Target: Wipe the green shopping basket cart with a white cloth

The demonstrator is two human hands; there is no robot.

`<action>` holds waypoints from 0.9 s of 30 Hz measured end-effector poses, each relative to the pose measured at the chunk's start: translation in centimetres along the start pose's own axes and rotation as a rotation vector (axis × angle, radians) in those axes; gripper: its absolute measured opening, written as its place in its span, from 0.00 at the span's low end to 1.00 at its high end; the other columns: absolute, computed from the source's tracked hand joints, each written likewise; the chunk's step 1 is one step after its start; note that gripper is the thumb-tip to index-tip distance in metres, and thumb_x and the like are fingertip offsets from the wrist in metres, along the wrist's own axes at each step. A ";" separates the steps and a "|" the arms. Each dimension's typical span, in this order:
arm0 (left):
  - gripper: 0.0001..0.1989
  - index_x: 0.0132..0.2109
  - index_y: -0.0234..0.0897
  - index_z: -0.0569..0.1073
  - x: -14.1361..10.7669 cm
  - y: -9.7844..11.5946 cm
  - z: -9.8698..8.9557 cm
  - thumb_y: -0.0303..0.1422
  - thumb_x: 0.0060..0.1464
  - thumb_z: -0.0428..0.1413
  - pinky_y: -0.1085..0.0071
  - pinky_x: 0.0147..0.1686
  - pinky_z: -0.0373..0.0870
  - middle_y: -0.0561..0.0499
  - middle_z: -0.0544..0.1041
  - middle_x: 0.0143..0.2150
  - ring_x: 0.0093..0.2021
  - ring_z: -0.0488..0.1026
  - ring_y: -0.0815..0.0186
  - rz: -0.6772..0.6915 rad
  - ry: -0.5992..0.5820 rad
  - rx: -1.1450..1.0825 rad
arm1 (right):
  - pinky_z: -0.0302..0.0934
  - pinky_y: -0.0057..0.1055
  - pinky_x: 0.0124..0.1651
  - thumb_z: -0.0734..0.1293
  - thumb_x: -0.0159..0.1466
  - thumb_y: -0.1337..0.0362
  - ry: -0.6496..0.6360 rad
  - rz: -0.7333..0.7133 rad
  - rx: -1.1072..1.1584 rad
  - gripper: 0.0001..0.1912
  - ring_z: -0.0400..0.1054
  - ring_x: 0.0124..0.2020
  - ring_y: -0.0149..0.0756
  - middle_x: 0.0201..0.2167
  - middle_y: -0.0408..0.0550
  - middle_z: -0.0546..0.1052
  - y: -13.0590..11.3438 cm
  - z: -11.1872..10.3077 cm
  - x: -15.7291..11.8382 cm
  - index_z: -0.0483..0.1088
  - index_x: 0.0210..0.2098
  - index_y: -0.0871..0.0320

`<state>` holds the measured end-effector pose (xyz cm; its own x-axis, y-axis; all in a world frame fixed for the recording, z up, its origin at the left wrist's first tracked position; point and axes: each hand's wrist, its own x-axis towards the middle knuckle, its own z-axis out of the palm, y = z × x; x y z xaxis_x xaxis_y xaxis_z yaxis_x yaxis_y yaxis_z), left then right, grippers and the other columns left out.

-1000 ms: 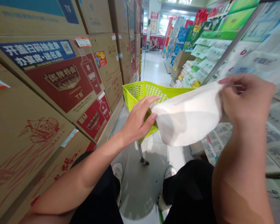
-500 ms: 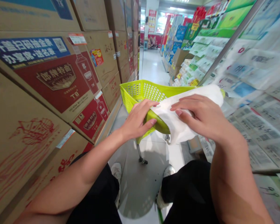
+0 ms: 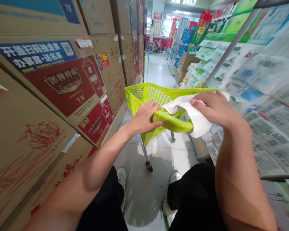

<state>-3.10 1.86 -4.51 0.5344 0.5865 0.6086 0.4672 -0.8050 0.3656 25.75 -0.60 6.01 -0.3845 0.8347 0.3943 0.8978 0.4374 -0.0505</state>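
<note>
A lime-green shopping cart [image 3: 135,98] with perforated basket walls stands in front of me. My left hand [image 3: 145,117] is closed around the left end of its green handle [image 3: 175,124], thumb below and fingers over the top. Over the handle's right part lies a white cloth [image 3: 199,119], bunched and hanging down in front. My right hand [image 3: 212,103] grips this cloth from above, pressing it on the handle; its fingertips are partly hidden. The middle of the handle is bare.
Stacked cardboard cartons [image 3: 62,83] wall the left side close to my arm. On the right, packs of tissue paper [image 3: 260,86] are piled up beside a metal pole [image 3: 231,48]. An open carton [image 3: 183,65] stands farther along the tiled aisle [image 3: 157,69].
My right hand has slid right along the handle, drawing the cloth with it and baring the handle's middle. My left hand keeps its place at the left end.
</note>
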 end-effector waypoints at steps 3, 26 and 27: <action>0.39 0.47 0.39 0.71 0.0 0.0 0.0 0.71 0.56 0.44 0.52 0.53 0.66 0.41 0.75 0.49 0.51 0.71 0.49 -0.049 0.003 0.050 | 0.61 0.45 0.53 0.53 0.74 0.46 -0.048 -0.140 0.034 0.30 0.73 0.45 0.47 0.39 0.54 0.83 -2.6 0.3 -0.8 0.79 0.34 0.54; 0.37 0.40 0.40 0.69 -0.3 -2.4 -0.4 0.72 0.54 0.48 0.55 0.49 0.65 0.46 0.74 0.40 0.45 0.70 0.53 -0.012 0.113 -0.022 | 0.57 0.49 0.61 0.58 0.72 0.44 0.092 -0.170 0.110 0.23 0.70 0.54 0.51 0.50 0.54 0.80 -8.2 0.3 -2.5 0.77 0.47 0.52; 0.37 0.39 0.40 0.68 -0.2 -2.5 -0.5 0.72 0.54 0.49 0.55 0.48 0.66 0.46 0.74 0.39 0.44 0.70 0.53 -0.010 0.108 -0.030 | 0.57 0.48 0.59 0.58 0.72 0.43 0.049 -0.201 0.110 0.24 0.71 0.52 0.51 0.45 0.54 0.80 -7.1 0.3 -2.3 0.77 0.43 0.52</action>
<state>-4.76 3.69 -5.21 0.4502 0.5831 0.6763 0.4503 -0.8023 0.3919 20.17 -5.55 5.18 -0.5399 0.7109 0.4506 0.7745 0.6293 -0.0648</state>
